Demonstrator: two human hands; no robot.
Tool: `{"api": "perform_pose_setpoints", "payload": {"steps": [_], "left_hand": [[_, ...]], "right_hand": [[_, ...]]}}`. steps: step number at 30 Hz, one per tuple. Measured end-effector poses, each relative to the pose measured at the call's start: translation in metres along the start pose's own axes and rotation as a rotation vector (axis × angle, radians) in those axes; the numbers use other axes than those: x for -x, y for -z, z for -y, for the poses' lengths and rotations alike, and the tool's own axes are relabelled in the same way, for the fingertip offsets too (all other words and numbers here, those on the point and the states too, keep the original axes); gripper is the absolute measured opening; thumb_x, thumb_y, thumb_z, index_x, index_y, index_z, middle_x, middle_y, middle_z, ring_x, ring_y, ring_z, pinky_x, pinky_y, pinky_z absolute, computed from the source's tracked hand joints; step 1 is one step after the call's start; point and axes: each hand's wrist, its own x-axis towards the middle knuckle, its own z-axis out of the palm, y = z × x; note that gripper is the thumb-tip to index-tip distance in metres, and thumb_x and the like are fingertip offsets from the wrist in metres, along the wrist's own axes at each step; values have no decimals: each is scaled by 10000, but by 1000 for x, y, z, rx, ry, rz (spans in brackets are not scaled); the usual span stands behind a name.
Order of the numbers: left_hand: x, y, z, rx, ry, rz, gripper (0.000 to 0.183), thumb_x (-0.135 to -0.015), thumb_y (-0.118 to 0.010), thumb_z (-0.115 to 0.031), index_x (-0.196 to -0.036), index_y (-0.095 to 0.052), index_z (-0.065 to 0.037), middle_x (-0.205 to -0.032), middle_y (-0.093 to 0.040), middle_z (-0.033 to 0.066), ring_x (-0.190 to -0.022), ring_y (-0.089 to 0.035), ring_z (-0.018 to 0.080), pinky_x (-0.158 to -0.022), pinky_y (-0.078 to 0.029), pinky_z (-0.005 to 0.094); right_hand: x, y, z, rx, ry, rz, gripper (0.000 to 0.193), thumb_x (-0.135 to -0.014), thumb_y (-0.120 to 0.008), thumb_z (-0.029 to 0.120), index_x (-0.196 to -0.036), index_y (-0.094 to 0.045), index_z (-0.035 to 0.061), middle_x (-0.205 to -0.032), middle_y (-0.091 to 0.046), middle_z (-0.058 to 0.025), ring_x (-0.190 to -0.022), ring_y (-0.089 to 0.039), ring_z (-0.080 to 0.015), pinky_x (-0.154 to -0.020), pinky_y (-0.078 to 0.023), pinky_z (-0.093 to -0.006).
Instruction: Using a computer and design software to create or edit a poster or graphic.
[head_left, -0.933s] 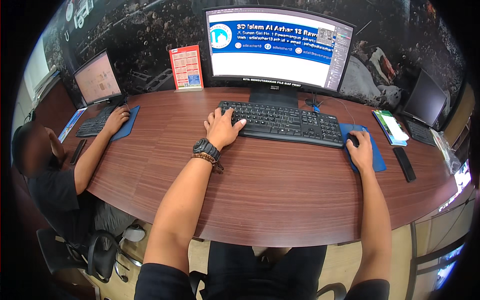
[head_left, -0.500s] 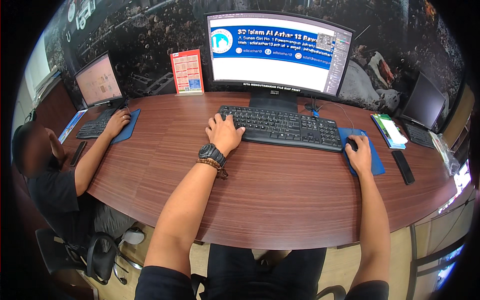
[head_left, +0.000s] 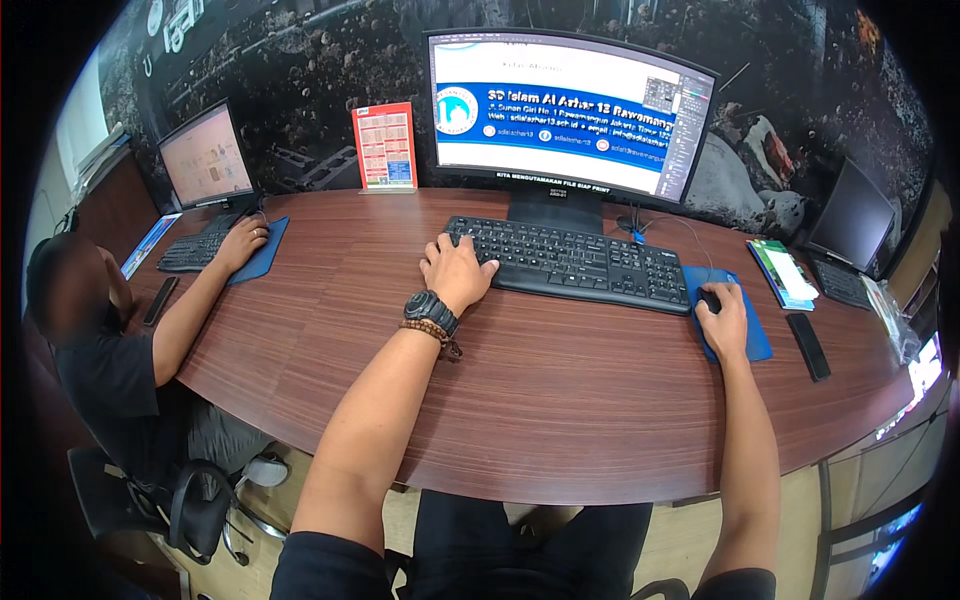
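Note:
My left hand point(head_left: 455, 274) rests on the left end of a black keyboard point(head_left: 575, 262), fingers spread over the keys and thumb near the front edge. It holds nothing. A black watch and beaded bracelets circle that wrist. Farther right, my right hand point(head_left: 725, 318) is curled over a black computer mouse point(head_left: 710, 300) on a blue mouse pad point(head_left: 757, 338). Behind the keyboard stands a wide monitor point(head_left: 560, 182), its screen filled with a blue and white banner design with a round emblem. Tool panels line the screen's right side.
A red and white desk calendar point(head_left: 386, 150) stands left of the monitor. On the right lie a black phone point(head_left: 808, 347), booklets point(head_left: 780, 275) and a second, dark monitor point(head_left: 851, 213). At the left, another person point(head_left: 105, 380) sits with a hand at a mouse before a lit monitor point(head_left: 206, 158).
On the screen the blue banner has shifted down and a pale area with faint lettering shows above it. The whole view has tilted slightly; both hands stay in their places.

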Motion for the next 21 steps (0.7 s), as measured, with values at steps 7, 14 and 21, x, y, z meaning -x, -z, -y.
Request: {"api": "perform_pose_setpoints", "payload": {"steps": [7,14,21], "left_hand": [[1,1,0,6,2,25,674,-885,-685,-453,-1377,-530,-20,-1364,-468,250,-1287,-429,433,-1057,-382,549],[1,2,2,27,-3,49,658,-893,-679,-448,-1369,-535,-16,-1373,-458,268,-1291,-417,450,-1059,-369,565],[3,3,0,11,-33,83,908,-839,-676,-617,-1462,-432,-4,-1414,-406,312,-1315,-391,472,-1067,-340,593]], "right_hand": [[1,-3,-4,5,0,-7,304,-798,-663,168,-1081,-693,60,-1153,-600,-143,-1090,-597,-350,-950,-480,-420],[0,0,-1,-30,42,32,318,-797,-672,164,-1097,-692,62,-1152,-599,-148,-1083,-597,-353,-941,-481,-424],[1,1,0,-45,83,17,321,-786,-671,141,-1089,-684,33,-1125,-610,-147,-1066,-601,-357,-933,-484,-419]]}}
